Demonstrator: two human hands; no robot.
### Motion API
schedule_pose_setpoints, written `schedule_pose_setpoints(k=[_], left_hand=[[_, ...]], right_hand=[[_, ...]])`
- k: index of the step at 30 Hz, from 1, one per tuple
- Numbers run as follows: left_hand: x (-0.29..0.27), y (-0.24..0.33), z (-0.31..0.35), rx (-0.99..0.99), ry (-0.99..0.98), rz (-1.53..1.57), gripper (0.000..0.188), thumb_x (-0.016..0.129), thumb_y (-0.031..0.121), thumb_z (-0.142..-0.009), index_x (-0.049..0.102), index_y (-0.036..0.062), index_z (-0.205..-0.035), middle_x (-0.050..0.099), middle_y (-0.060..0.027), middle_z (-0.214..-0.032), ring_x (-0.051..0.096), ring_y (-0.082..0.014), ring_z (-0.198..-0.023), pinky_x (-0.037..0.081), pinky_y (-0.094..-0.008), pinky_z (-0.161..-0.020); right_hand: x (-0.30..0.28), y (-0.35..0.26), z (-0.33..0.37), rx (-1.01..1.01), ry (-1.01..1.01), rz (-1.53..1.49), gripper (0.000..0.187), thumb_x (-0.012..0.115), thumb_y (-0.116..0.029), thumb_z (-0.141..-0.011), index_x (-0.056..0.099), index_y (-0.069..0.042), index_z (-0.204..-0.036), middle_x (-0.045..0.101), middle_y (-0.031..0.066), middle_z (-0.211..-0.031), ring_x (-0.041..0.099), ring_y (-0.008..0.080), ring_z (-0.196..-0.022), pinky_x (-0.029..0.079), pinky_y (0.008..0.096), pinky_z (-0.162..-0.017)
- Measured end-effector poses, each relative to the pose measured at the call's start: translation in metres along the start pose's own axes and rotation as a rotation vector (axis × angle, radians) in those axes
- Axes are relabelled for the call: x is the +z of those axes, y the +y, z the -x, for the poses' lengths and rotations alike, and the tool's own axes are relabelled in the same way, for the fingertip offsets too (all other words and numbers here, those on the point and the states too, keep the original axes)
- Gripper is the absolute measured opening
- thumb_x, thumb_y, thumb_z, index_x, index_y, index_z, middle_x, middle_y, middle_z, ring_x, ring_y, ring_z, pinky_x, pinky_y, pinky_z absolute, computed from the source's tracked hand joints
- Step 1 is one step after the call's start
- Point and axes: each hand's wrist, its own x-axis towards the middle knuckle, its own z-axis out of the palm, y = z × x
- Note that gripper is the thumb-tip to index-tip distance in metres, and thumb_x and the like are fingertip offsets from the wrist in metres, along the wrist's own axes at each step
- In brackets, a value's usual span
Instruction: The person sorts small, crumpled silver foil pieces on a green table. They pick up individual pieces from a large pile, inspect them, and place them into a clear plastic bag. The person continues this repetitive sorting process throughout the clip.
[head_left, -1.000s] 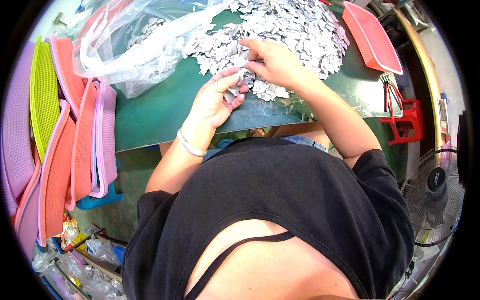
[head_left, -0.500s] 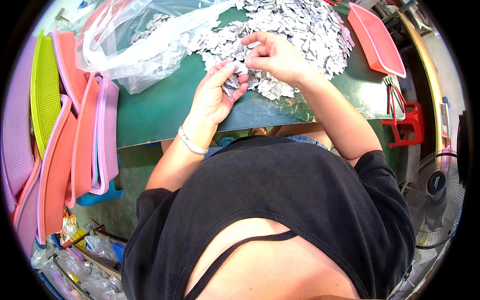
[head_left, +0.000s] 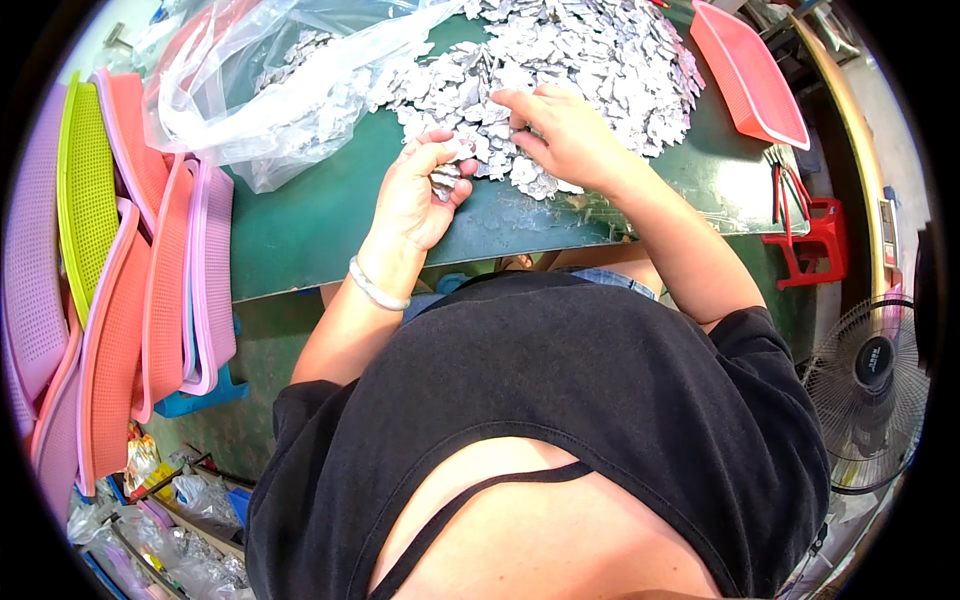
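A wide heap of small flat silver-grey pieces (head_left: pixel 625 75), irregular in outline and metal-looking, covers the far middle of the green table (head_left: pixel 300 235). My left hand (head_left: pixel 405 200), with a pale bangle at its wrist, is closed around a small stack of these pieces (head_left: pixel 445 180) at the heap's near edge. Just to the right, my right hand (head_left: pixel 575 135) hovers at the heap with its index finger stretched out and its thumb apart. Nothing shows between its fingers. A clear plastic bag (head_left: pixel 265 120) with more such pieces inside lies to the left.
Pink, purple and green plastic baskets (head_left: pixel 110 290) stand stacked at the left. At the table's right side lie a pink basket (head_left: pixel 745 75) and red-handled tools (head_left: pixel 785 190). Beyond the right edge are a red stool (head_left: pixel 825 240) and a fan (head_left: pixel 868 390).
The hands have moved apart: my left hand drew slightly left and down with the stack, while my right hand shifted right and its fingers spread over the heap.
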Motion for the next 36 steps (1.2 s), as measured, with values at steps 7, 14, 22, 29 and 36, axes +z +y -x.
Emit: schedule_pose_setpoints(k=[7,14,22,29,36], left_hand=[[0.0,-0.003,-0.001,-0.025,-0.057,0.028,0.024,0.053,0.013,-0.083,0.052,0.0022,-0.104,0.058,-0.0114,-0.093,0.059,-0.0216,-0.08,0.052,-0.028,-0.062],[0.002,-0.004,0.001,0.001,-0.068,-0.001,0.019,0.053,0.012,-0.083,0.051,0.0036,-0.1,0.058,-0.0108,-0.09,0.059,-0.0199,-0.078,0.051,-0.028,-0.062],[-0.01,0.007,0.007,-0.007,-0.016,0.055,0.019,0.051,0.002,-0.076,0.051,0.0041,-0.095,0.057,-0.0099,-0.084,0.059,-0.0219,-0.074,0.051,-0.0308,-0.061],[-0.013,0.004,0.008,0.0,-0.017,-0.017,0.017,0.056,0.006,-0.079,0.051,0.0049,-0.096,0.057,-0.0072,-0.08,0.057,-0.0186,-0.068,0.049,-0.029,-0.058],[0.004,-0.002,0.014,0.011,-0.035,-0.144,0.018,0.064,0.012,-0.077,0.052,0.0111,-0.09,0.057,-0.0019,-0.074,0.056,-0.0135,-0.065,0.045,-0.0271,-0.058]], right_hand=[[0.004,-0.005,-0.005,0.019,0.135,0.02,0.037,0.057,-0.007,-0.075,0.048,-0.005,-0.111,0.058,0.009,-0.076,0.054,0.0281,-0.077,0.043,0.0373,-0.069],[-0.005,-0.023,-0.008,-0.036,0.028,-0.243,0.047,0.054,0.0,-0.075,0.044,-0.008,-0.12,0.062,0.0077,-0.091,0.054,0.0267,-0.087,0.044,0.036,-0.076],[0.0,-0.011,-0.003,-0.117,-0.098,-0.007,0.049,0.058,0.002,-0.068,0.05,-0.011,-0.115,0.054,0.0062,-0.079,0.051,0.026,-0.083,0.044,0.0357,-0.073],[0.003,-0.01,-0.004,0.135,-0.069,-0.241,0.045,0.058,-0.001,-0.074,0.049,-0.011,-0.118,0.059,0.0066,-0.079,0.056,0.0195,-0.073,0.046,0.0299,-0.07],[0.0,-0.029,-0.014,0.34,-0.205,-0.788,0.044,0.056,-0.003,-0.08,0.041,0.001,-0.122,0.062,0.0038,-0.083,0.055,0.0087,-0.074,0.045,0.0222,-0.068]])
